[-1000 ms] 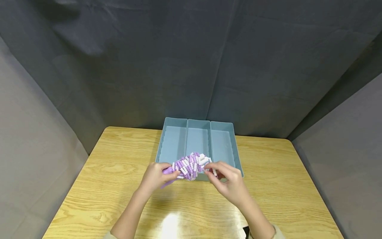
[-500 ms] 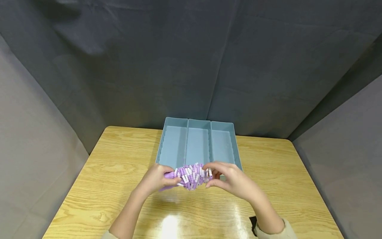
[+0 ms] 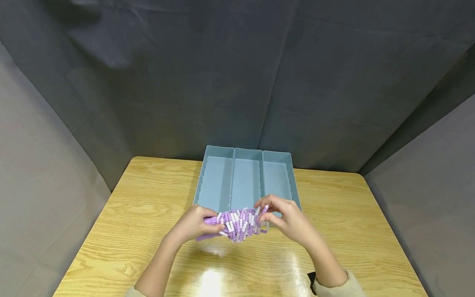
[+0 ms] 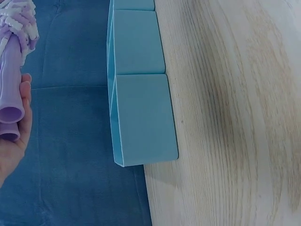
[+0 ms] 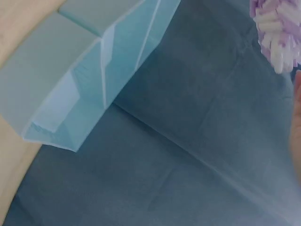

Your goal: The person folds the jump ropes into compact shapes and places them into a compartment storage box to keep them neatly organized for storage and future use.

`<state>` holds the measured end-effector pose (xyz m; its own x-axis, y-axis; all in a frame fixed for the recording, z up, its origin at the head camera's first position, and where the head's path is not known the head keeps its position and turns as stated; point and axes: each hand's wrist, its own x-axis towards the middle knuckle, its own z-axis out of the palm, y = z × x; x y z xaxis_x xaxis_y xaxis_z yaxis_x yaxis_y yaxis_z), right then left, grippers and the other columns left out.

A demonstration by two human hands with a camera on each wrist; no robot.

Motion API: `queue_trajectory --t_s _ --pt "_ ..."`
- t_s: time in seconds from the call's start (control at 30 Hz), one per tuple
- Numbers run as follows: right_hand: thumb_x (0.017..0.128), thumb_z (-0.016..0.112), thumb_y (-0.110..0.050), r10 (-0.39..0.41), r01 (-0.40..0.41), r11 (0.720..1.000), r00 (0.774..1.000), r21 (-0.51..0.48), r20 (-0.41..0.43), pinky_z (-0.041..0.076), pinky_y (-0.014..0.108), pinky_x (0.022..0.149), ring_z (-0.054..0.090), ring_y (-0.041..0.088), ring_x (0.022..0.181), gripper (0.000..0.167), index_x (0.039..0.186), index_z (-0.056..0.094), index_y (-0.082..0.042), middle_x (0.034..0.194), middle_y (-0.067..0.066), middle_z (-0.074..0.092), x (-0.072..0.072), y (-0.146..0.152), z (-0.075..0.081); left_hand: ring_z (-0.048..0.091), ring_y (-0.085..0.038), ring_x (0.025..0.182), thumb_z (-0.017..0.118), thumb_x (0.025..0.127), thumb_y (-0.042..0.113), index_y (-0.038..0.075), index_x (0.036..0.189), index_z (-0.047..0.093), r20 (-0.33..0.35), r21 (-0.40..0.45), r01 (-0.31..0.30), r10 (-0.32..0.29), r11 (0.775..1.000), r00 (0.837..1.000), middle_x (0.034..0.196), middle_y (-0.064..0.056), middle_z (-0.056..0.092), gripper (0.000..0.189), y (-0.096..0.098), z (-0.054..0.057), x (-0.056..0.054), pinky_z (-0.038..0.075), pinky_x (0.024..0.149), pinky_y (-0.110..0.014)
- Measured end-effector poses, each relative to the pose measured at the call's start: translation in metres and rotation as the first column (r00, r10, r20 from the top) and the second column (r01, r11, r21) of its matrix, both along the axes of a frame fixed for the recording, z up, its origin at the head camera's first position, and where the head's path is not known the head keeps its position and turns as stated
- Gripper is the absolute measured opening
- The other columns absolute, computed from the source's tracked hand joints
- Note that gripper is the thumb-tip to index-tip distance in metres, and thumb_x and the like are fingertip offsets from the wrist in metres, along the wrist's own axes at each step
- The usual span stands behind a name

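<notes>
A beaded jump rope (image 3: 239, 225), purple and white, is wound into a thick bundle over the table. Its two purple handles (image 4: 10, 89) stick out at the left end, hollow ends visible in the left wrist view. My left hand (image 3: 193, 225) grips the handles, thumb across the near side. At the bundle's right end, my right hand (image 3: 289, 216) pinches a beaded strand between thumb and fingers; a short loop hangs below it. In the right wrist view only part of the bundle (image 5: 280, 37) and an edge of that hand (image 5: 296, 132) show.
Behind the hands, a blue-grey tray (image 3: 219, 177) with three side-by-side compartments stands at the back of the wooden table (image 3: 159, 189). A dark cloth (image 3: 193, 82) hangs beyond the table's far edge. Light panels (image 3: 37, 185) flank both sides.
The bundle and both hands have come slightly nearer the person, away from the tray. My right hand's fingers have shifted about the bundle's right end, where a strand now stands up.
</notes>
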<state>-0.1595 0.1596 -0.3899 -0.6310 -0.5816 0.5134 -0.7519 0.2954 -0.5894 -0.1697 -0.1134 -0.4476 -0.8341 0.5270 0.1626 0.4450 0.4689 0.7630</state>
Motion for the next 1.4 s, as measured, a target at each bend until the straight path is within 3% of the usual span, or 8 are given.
queue_trajectory --t_s 0.33,0.53,0.7,0.8,0.93,1.1,1.23,1.4 --pt "0.081 0.062 -0.006 0.103 -0.059 0.966 0.981 -0.251 0.165 0.052 0.025 0.063 0.061 0.014 0.076 0.015 0.093 0.058 0.001 0.091 0.016 0.062 -0.005 -0.002 -0.017 0.041 0.002 0.047 0.071 0.078 0.026 0.015 0.063 0.062 -0.015 0.013 0.04 -0.04 0.999 0.999 0.055 0.014 0.054 0.021 0.002 0.001 0.001 0.038 0.042 -0.018" --pt "0.083 0.061 -0.007 0.124 -0.027 0.94 0.955 -0.339 0.268 0.051 0.026 0.057 0.06 0.011 0.068 0.013 0.092 0.059 0.002 0.088 0.017 0.062 -0.009 -0.003 -0.024 0.036 0.003 0.044 0.071 0.078 0.027 0.015 0.057 0.054 0.011 0.032 0.071 -0.072 0.997 0.997 0.05 0.015 0.045 0.029 0.001 0.0 0.002 0.032 0.041 -0.016" --pt "0.083 0.062 0.0 0.106 0.042 0.915 0.935 -0.402 0.339 0.052 0.026 0.059 0.061 0.011 0.071 0.018 0.099 0.056 0.006 0.088 0.012 0.064 -0.007 -0.004 -0.027 0.041 0.003 0.046 0.07 0.079 0.026 0.013 0.065 0.064 0.023 0.04 0.062 -0.063 0.997 0.998 0.056 0.011 0.055 0.02 0.0 -0.001 0.001 0.037 0.041 -0.017" --pt "0.085 0.06 0.003 0.118 0.124 0.871 0.886 -0.476 0.448 0.052 0.024 0.066 0.062 0.011 0.077 0.027 0.11 0.051 0.006 0.091 0.006 0.066 -0.005 -0.004 -0.028 0.046 0.001 0.048 0.07 0.079 0.026 0.011 0.071 0.068 0.045 0.045 0.013 -0.015 0.999 0.999 0.061 0.008 0.06 0.017 -0.001 -0.004 0.0 0.042 0.043 -0.019" --pt "0.09 0.05 0.004 0.242 0.174 0.773 0.808 -0.61 0.537 0.049 0.021 0.08 0.062 0.009 0.087 0.029 0.119 0.051 0.0 0.094 0.0 0.067 -0.002 -0.004 -0.028 0.044 -0.001 0.046 0.07 0.079 0.028 0.013 0.066 0.065 0.08 0.043 -0.066 0.062 0.997 0.995 0.057 0.008 0.057 0.021 -0.001 -0.006 -0.001 0.04 0.042 -0.02" --pt "0.098 0.034 -0.002 0.425 0.097 0.644 0.78 -0.759 0.46 0.049 0.023 0.082 0.061 0.012 0.087 0.03 0.123 0.051 0.0 0.093 0.002 0.061 0.001 -0.003 -0.026 0.051 -0.004 0.052 0.07 0.079 0.029 0.011 0.07 0.068 0.11 0.088 -0.15 0.14 0.985 0.984 0.063 0.004 0.063 0.02 -0.001 -0.01 -0.002 0.045 0.048 -0.022" --pt "0.1 0.025 -0.009 0.509 0.074 0.566 0.752 -0.821 0.419 0.051 0.022 0.077 0.061 0.013 0.081 0.035 0.13 0.041 0.0 0.094 0.005 0.057 0.002 -0.003 -0.024 0.056 -0.007 0.057 0.071 0.078 0.024 0.005 0.076 0.071 0.126 0.15 -0.214 0.196 0.965 0.973 0.071 -0.005 0.067 0.019 0.001 -0.015 -0.003 0.048 0.051 -0.023" --pt "0.101 0.018 -0.016 0.501 0.142 0.541 0.737 -0.829 0.454 0.048 0.017 0.067 0.055 0.008 0.07 0.032 0.118 0.042 -0.003 0.093 0.005 0.057 0.004 -0.004 -0.026 0.057 -0.008 0.055 0.071 0.078 0.019 -0.001 0.08 0.07 0.174 0.244 -0.26 0.222 0.934 0.959 0.072 -0.012 0.068 0.02 0.007 -0.016 -0.003 0.048 0.05 -0.023"
